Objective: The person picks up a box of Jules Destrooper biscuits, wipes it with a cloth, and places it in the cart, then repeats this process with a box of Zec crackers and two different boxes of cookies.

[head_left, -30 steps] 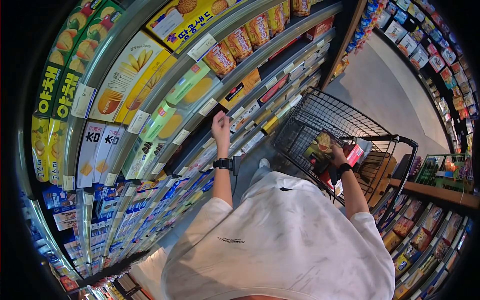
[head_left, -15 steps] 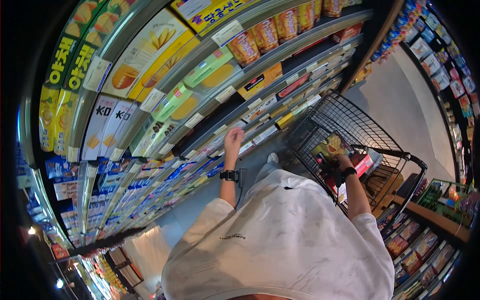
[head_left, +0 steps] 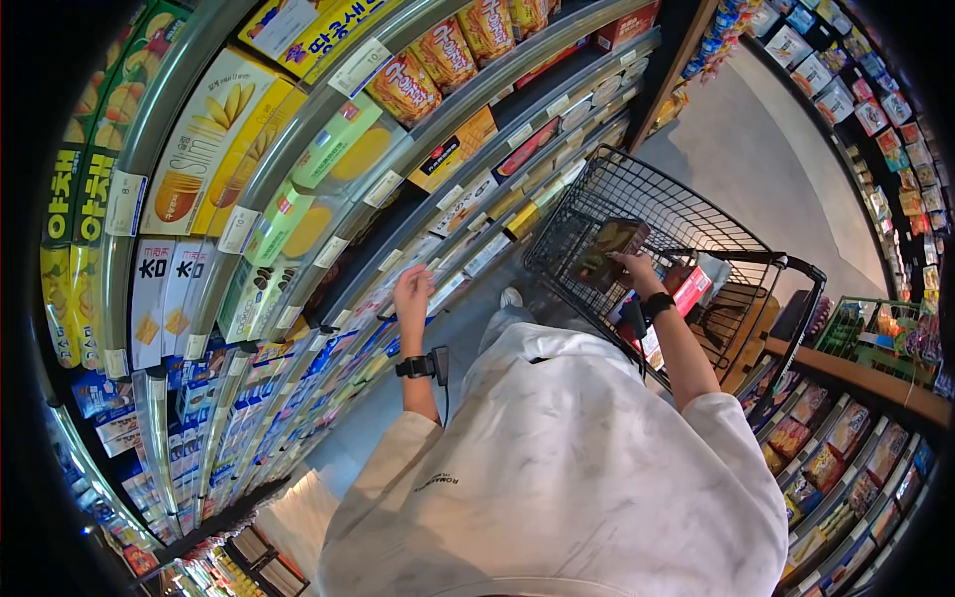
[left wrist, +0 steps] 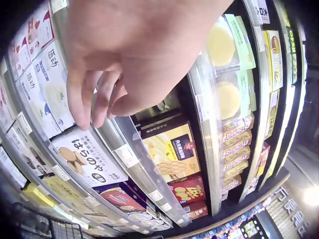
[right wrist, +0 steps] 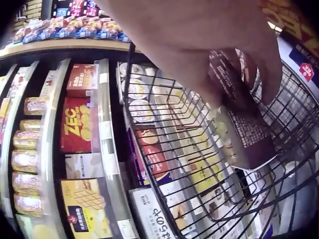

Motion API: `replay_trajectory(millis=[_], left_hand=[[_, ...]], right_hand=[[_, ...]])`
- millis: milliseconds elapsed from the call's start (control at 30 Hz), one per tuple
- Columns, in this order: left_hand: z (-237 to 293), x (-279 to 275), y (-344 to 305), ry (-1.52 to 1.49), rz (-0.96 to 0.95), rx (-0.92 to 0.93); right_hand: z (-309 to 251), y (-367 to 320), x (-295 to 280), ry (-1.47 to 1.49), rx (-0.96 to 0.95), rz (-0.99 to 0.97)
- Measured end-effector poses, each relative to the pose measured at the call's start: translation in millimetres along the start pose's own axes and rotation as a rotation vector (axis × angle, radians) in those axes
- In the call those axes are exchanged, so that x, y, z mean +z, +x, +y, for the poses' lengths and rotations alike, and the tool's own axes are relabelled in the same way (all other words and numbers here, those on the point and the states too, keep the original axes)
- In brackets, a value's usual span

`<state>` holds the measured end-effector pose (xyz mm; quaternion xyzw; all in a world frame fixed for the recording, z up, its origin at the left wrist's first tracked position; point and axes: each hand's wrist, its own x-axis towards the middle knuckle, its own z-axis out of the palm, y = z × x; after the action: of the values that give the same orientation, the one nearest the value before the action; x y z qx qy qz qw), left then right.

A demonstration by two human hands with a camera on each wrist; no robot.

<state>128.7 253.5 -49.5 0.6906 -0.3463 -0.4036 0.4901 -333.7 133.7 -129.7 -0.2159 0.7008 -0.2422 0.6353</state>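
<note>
Upper centre, the right hand (head_left: 637, 269) pinches a dark box (head_left: 605, 251) over the cart (head_left: 607, 194); the left hand (head_left: 411, 292) hangs slack beside the shelves (head_left: 293, 149).

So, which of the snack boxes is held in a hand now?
The dark brown box, gripped by the right hand above the cart; the others sit on shelves or in the cart.

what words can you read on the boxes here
"ZEC" on the red box.
"야채" on the green and yellow boxes.
"땅콩샌드" on the long yellow box.
Print on the dark box in the right hand: too small to read.
Price tags: too small to read.
</note>
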Motion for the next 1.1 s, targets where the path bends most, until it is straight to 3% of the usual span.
replay_trajectory(millis=[100,167,233,300,433,500,567,700,833,900,967,1033,1100], left_hand=[[19.8,22.7,4.9,0.044,-0.101,0.008],[34.1,38.4,4.7,0.042,-0.203,-0.015],[32.7,51.1,12.7,0.042,-0.265,-0.006],[40.4,68.0,16.7,0.041,-0.389,-0.041],[76.4,99.7,18.0,0.115,-0.532,0.03],[114.7,120.4,7.0,0.209,-0.576,0.26],[147.4,134.0,-2.4,0.306,-0.543,0.515],[177.2,153.3,-13.0,0.384,-0.614,0.78],[174.7,160.1,-19.9,0.501,-0.782,0.783],[165.3,158.8,-23.8,0.643,-0.881,0.805],[156.0,157.8,-26.3,0.662,-0.85,0.834],[151.0,154.6,-21.5,0.542,-0.911,0.63],[150.7,150.4,-22.5,0.586,-0.864,0.576]], right_hand=[[0.1,-14.7,-10.7,-0.121,-0.123,0.058],[7.4,-25.6,-23.6,-0.199,-0.352,0.031],[0.9,-56.2,-28.2,-0.151,-0.376,0.075],[-15.6,-93.0,-31.7,0.02,-0.508,-0.032],[-54.4,-155.3,-38.8,0.042,-0.588,-0.033],[-65.1,-179.1,-36.0,0.061,-0.619,-0.027],[-70.2,-191.9,-26.6,-0.117,-0.776,-0.067],[-66.3,-198.0,-2.1,-0.607,-1.037,0.083],[-63.8,-211.2,14.4,-0.875,-1.077,0.049],[-72.3,-221.4,20.2,-0.874,-1.095,-0.031],[-75.1,-230.0,25.9,-0.871,-1.114,-0.1],[-77.7,-233.7,29.8,-0.841,-1.097,-0.157],[-79.5,-230.8,30.0,-0.867,-0.983,-0.215]])
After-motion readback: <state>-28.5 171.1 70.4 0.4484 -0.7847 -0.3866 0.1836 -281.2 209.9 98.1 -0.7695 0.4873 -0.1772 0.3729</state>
